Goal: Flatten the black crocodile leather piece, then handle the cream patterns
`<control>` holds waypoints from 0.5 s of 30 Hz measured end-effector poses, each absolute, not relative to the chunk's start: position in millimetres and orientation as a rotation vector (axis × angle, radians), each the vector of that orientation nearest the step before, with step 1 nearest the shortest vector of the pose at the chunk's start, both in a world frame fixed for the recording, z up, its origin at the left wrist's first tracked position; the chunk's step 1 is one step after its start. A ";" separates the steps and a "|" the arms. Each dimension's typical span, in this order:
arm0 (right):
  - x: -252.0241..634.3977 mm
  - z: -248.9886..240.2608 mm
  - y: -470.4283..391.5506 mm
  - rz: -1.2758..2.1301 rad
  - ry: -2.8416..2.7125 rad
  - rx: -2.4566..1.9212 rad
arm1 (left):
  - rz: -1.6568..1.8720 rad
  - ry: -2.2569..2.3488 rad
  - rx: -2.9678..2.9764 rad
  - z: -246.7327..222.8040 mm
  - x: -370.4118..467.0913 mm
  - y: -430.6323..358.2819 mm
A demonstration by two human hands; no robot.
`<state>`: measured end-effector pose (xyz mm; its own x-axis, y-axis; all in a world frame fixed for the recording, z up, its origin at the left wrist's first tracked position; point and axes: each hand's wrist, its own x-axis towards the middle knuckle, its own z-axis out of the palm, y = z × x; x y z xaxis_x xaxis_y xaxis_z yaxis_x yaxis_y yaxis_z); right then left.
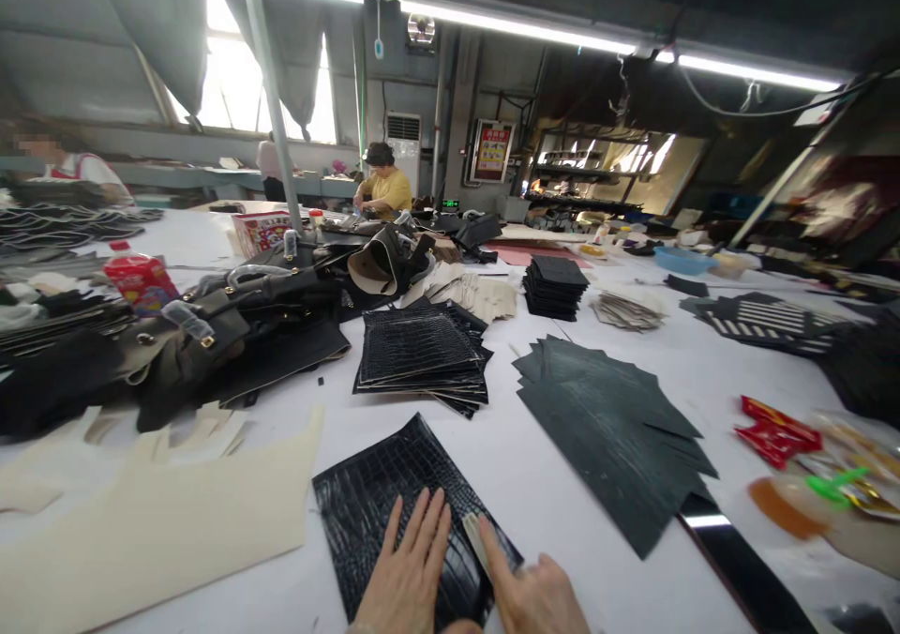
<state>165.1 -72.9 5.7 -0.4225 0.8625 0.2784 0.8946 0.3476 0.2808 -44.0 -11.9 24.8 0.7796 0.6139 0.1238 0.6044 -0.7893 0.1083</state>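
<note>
My left hand (406,573) lies flat, fingers apart, on a black crocodile-textured leather piece (366,493) on the white table (534,484). Beside it, my right hand (531,592) pinches a small pale flat tool (476,533) and presses it against the same piece near its right edge. The piece lies at the table's near edge, partly hidden under both hands.
A stack of the same textured pieces (422,357) lies behind, with fanned dark green pieces (611,418) to the right. Cream sheets (155,512) and black bags (211,334) lie left. Red packets (777,432) are at right. A person in yellow (383,188) works far back.
</note>
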 end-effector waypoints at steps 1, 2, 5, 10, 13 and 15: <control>159.4 8.5 -67.1 -0.596 -2.533 -1.646 | 0.275 1.002 2.954 21.1 -44.0 -11.1; 153.6 12.3 -60.8 -0.570 -2.558 -1.672 | 0.308 1.012 2.991 18.4 -43.6 -10.3; 135.9 27.2 -35.8 -0.430 -2.606 -1.775 | 0.319 1.040 3.015 15.6 -42.6 -8.7; 123.0 41.6 -10.6 -0.344 -2.572 -1.778 | 0.210 1.018 2.899 18.3 -42.9 -11.3; 143.4 23.3 -32.7 -0.476 -2.581 -1.687 | 0.257 1.136 2.900 11.5 -41.8 -13.1; 164.8 1.5 -53.9 -0.690 -2.555 -1.581 | 0.297 1.216 2.939 3.0 -40.3 -12.7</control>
